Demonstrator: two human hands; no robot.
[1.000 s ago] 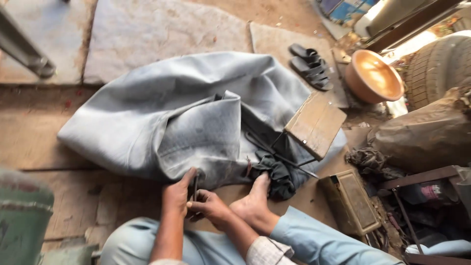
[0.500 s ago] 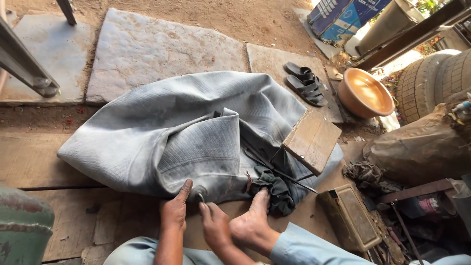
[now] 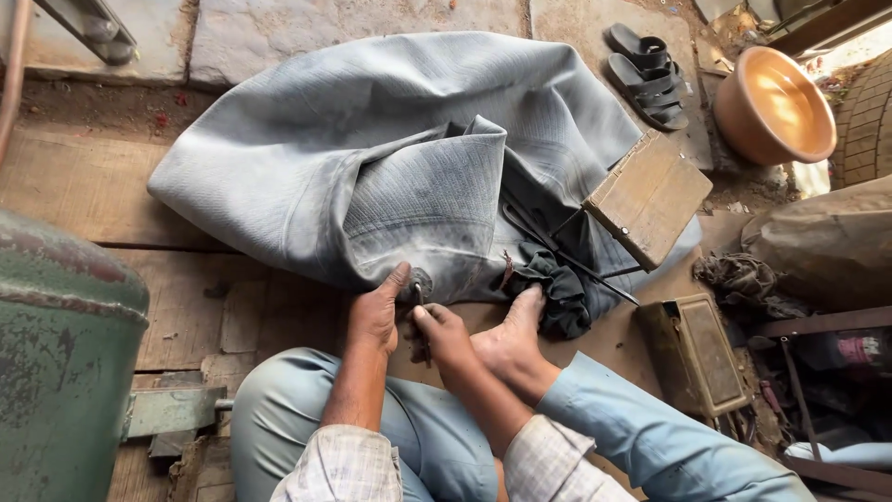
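Grey inner tube (image 3: 400, 167) lies under left hand (image 3: 376, 316), touching.

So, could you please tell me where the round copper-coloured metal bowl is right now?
In the head view, the round copper-coloured metal bowl sits on the ground at the upper right, just right of the pair of dark sandals and above the flat wooden block.

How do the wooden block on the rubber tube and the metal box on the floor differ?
The wooden block is pale brown and lies tilted on the grey inner tube; the metal box is dull olive and sits on the floor beside the person's leg. The block's face is plain, while the box's top has a raised rim. Both are rectangular and worn, and no hand touches either.
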